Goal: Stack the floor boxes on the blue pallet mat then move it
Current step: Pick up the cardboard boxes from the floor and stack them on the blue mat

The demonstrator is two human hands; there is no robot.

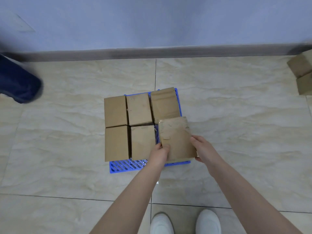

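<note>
A blue slatted pallet mat (125,165) lies on the tiled floor with several brown cardboard boxes (115,110) standing on it in two rows. Over the mat's near right corner I hold one more cardboard box (176,137), slightly tilted. My left hand (160,153) grips its near left edge and my right hand (203,150) grips its right side. The mat beneath the held box is mostly hidden.
More cardboard boxes (303,73) sit on the floor at the far right by the wall. A dark blue blurred object (18,81) is at the far left. A grey skirting (152,52) runs along the wall. My white shoes (185,223) stand below.
</note>
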